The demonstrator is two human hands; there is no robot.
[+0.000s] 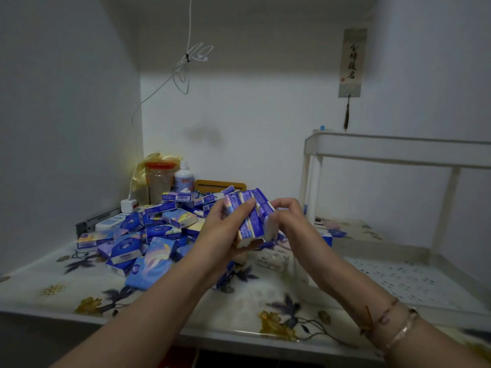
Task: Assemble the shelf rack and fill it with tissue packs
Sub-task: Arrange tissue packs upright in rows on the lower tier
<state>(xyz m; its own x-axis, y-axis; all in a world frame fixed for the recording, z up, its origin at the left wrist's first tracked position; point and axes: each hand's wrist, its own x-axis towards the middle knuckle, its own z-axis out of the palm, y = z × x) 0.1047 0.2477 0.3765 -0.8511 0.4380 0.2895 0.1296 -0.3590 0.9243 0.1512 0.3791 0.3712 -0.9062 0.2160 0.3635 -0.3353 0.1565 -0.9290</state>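
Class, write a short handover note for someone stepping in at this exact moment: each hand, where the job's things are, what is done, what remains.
Left hand: grips a bunch of tissue packs from the left and below, fingers curled over them.
Right hand: holds the same bunch from the right side.
Pile of tissue packs: heaped on the flowered tabletop, left of the hands.
Shelf rack: standing assembled at right; its perforated lower shelf shows no packs in the part in view.
Done: rack appears assembled, a bunch gathered.
Left: place this bunch on the rack, then move the rest of the pile.
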